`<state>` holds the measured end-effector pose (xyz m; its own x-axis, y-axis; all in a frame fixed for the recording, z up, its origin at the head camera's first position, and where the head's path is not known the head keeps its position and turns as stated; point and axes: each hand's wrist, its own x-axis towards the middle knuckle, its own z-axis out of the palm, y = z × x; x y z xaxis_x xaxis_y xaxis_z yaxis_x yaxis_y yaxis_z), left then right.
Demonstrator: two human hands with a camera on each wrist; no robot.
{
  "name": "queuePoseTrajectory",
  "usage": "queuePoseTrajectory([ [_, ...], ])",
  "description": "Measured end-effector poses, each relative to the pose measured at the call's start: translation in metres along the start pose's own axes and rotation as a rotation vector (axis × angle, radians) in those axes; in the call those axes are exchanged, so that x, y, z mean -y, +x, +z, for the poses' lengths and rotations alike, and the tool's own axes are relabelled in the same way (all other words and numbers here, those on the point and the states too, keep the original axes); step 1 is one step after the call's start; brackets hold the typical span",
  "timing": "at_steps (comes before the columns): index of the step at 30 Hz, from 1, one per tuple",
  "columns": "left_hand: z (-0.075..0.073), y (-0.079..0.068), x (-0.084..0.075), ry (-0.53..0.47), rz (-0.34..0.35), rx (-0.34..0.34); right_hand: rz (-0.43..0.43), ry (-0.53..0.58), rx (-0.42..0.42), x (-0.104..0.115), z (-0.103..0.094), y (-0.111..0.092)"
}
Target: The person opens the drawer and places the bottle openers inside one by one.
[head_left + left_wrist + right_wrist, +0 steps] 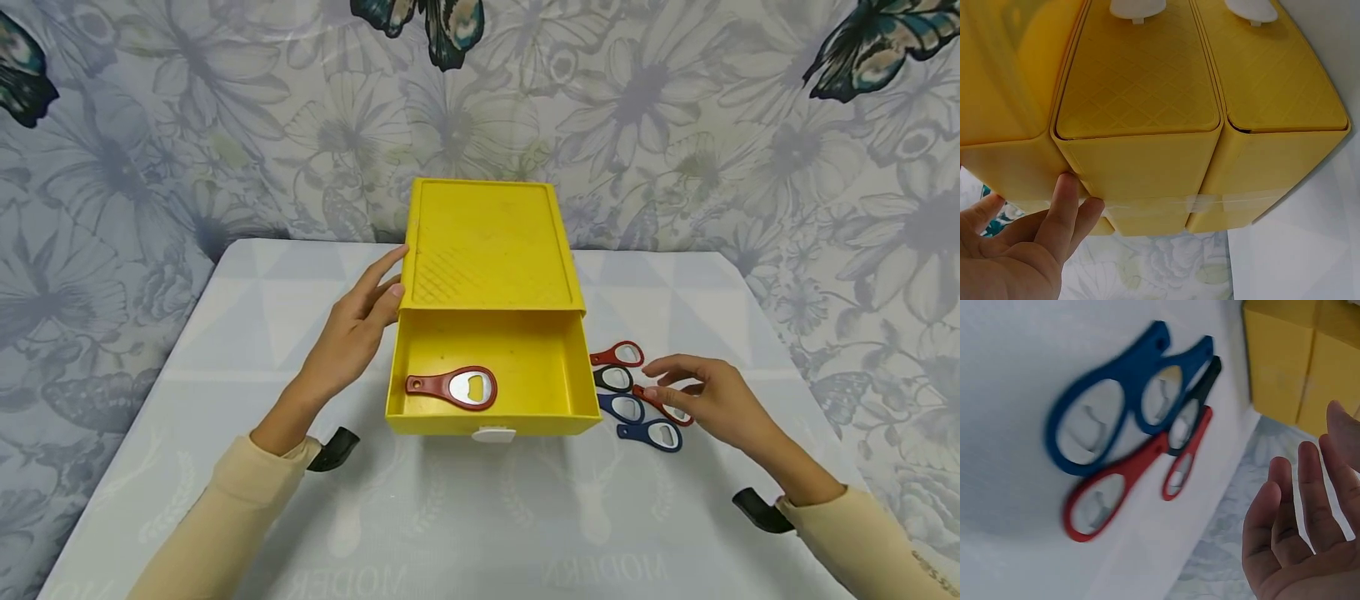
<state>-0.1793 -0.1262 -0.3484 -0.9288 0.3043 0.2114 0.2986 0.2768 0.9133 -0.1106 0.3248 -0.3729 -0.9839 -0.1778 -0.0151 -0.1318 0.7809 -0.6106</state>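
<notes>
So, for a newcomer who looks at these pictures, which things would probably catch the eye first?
Most likely the bright yellow box in the middle of the head view, its top drawer pulled open with one red bottle opener lying inside. Next, the eye would probably go to the five other openers, two red, two blue and one dark, lying to the drawer's right, with the right hand close beside them.

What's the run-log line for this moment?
Left hand: touching side of yellow drawer unit | Right hand: empty, near five bottle openers on table | Top drawer: open, one red opener inside
</notes>
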Motion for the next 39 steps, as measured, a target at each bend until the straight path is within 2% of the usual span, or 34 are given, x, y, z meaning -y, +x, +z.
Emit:
queuePoseTrajectory([
  [3, 0.001, 0.000, 0.000, -0.004, 0.002, 0.004, 0.024, 0.033, 0.034, -0.014, 0.008, -0.008],
  [6, 0.001, 0.000, 0.001, -0.001, 0.003, 0.002, 0.032, 0.019, 0.054, -0.025, 0.015, -0.014],
  [13, 0.000, 0.000, 0.002, 0.001, 0.000, -0.007, 0.064, 0.019, 0.119, -0.045, 0.019, -0.020],
  [20, 0.001, 0.001, 0.001, 0.001, 0.000, -0.007, -0.007, -0.045, 0.116, -0.060, 0.025, -0.023],
  [25, 0.001, 0.000, 0.001, 0.003, -0.009, -0.009, -0.037, -0.115, 0.109, -0.066, 0.029, -0.023],
  [39, 0.002, -0.001, 0.000, -0.004, -0.002, -0.006, -0.051, -0.200, 0.111, -0.066, 0.032, -0.025],
])
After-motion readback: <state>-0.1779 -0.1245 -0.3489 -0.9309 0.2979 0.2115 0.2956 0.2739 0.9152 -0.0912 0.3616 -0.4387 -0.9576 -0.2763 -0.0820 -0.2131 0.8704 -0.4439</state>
